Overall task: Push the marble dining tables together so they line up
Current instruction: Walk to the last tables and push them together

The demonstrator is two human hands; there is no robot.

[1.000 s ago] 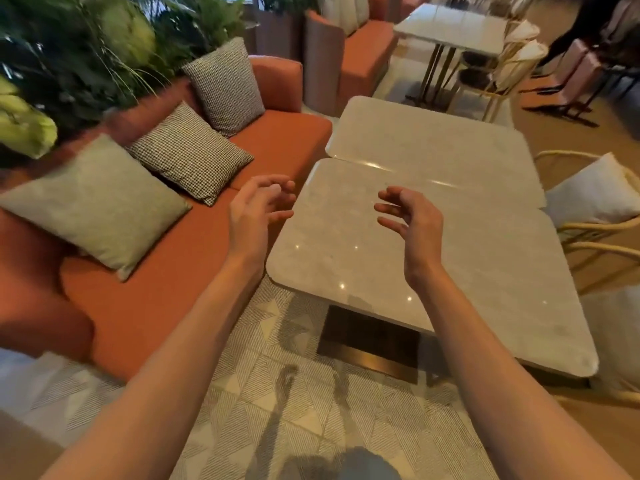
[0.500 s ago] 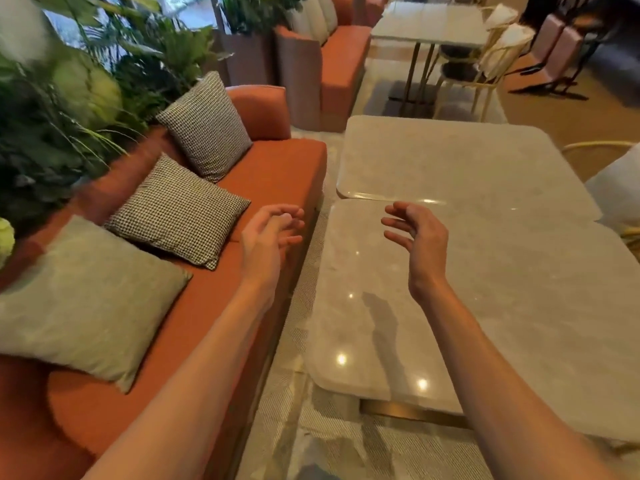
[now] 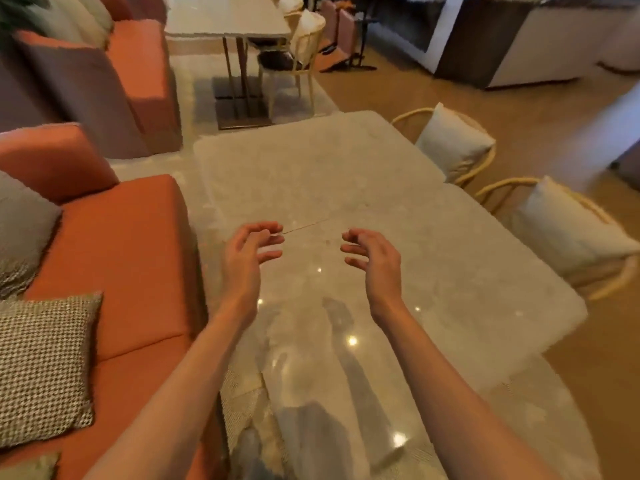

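Two grey marble dining tables stand end to end in front of me. The near table [image 3: 450,292] meets the far table [image 3: 311,168] along a thin seam that runs between my fingertips. My left hand [image 3: 251,252] hovers over the near table's left part with fingers curled and apart, holding nothing. My right hand [image 3: 372,256] hovers a little to the right in the same pose, also holding nothing. The picture is blurred, so I cannot tell whether the table edges line up.
An orange sofa [image 3: 114,258] with checked cushions [image 3: 41,368] runs close along the tables' left side. Two rattan chairs with white cushions [image 3: 453,143] [image 3: 568,233] stand against the right side. A third marble table [image 3: 225,15] stands farther back.
My view has swung right and moved over the near table. Both hands now hover above the seam; before, the left hand was over the sofa's edge. Neither hand took hold of anything.
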